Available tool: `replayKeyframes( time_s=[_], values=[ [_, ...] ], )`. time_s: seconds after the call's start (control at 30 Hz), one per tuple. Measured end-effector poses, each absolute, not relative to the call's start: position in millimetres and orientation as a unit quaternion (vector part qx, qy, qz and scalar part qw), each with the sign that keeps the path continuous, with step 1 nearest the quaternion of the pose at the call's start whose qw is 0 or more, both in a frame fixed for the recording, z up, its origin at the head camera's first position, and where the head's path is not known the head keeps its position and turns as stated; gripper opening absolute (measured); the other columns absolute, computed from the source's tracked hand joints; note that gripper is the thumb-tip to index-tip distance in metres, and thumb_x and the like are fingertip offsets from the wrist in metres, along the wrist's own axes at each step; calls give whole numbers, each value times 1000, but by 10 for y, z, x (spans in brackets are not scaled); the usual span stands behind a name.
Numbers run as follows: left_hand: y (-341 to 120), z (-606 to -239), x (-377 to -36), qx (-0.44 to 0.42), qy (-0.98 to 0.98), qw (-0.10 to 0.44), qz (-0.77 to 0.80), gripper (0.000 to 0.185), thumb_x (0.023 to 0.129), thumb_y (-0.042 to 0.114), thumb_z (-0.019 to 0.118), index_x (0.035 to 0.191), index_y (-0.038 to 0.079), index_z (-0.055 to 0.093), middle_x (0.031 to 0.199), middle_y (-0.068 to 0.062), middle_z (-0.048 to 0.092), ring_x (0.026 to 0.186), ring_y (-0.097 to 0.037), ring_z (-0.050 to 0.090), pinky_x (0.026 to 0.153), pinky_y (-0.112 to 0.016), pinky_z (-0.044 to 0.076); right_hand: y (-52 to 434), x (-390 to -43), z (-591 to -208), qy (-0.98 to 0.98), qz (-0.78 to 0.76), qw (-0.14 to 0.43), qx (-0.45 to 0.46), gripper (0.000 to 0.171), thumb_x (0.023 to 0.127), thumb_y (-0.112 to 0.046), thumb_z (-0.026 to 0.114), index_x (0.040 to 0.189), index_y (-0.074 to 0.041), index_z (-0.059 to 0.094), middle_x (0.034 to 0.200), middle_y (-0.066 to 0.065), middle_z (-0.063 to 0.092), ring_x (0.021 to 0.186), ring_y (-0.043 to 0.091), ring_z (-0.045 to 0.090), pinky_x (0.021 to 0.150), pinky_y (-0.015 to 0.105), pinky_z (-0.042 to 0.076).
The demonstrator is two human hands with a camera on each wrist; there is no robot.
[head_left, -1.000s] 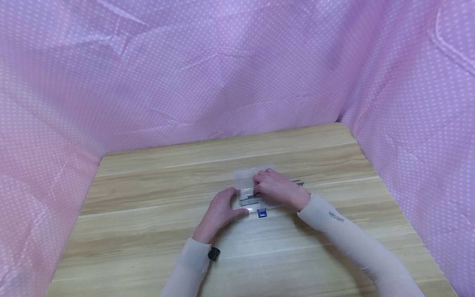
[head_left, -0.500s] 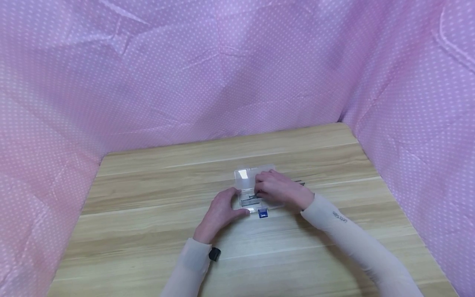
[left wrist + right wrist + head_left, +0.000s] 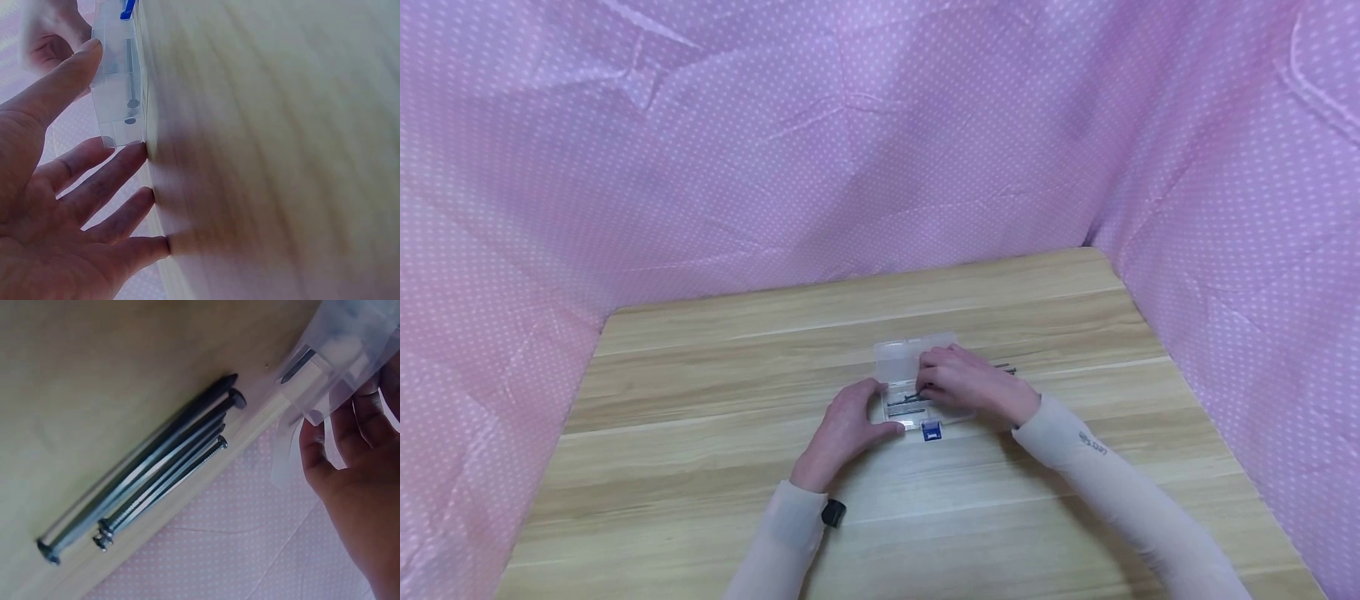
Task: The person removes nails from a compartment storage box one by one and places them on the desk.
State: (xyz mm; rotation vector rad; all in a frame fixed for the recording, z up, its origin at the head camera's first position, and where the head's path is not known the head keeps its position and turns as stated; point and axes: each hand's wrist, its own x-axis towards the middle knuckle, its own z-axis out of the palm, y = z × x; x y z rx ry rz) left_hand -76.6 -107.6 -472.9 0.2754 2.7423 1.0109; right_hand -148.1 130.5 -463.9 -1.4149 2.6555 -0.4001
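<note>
Centrally on the wooden worktop (image 3: 700,400) lies a clear plastic box (image 3: 901,367) with its lid open and a blue latch (image 3: 931,430) on its near edge. The left hand (image 3: 847,423) steadies the box's left end with relaxed fingers, thumb on the near edge. The right hand (image 3: 964,383) has its fingers curled over the box; whether they pinch a nail (image 3: 904,403) I cannot tell, and loose nails (image 3: 150,481) lie just right of the box.

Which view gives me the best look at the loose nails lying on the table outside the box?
The right wrist view: the nails lie side by side, close up, heads and tips clear, beside the clear box. The head view shows only their ends past the right hand. The left wrist view misses them.
</note>
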Motion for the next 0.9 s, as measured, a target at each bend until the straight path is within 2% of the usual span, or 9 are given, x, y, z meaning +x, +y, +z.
replayKeyframes(
  time_s=[0.9],
  values=[
    [-1075, -4712, -776, 84, 930, 114, 339, 66, 79, 36, 91, 131, 7, 63, 130, -12, 66, 123, -32, 59, 108, -49, 46, 1374, -1357, -4586, 878, -160, -32, -449, 6, 98, -21, 71, 102, -18, 74, 100, -6, 71, 98, 15, 64, 92, 39, 48]
  ],
)
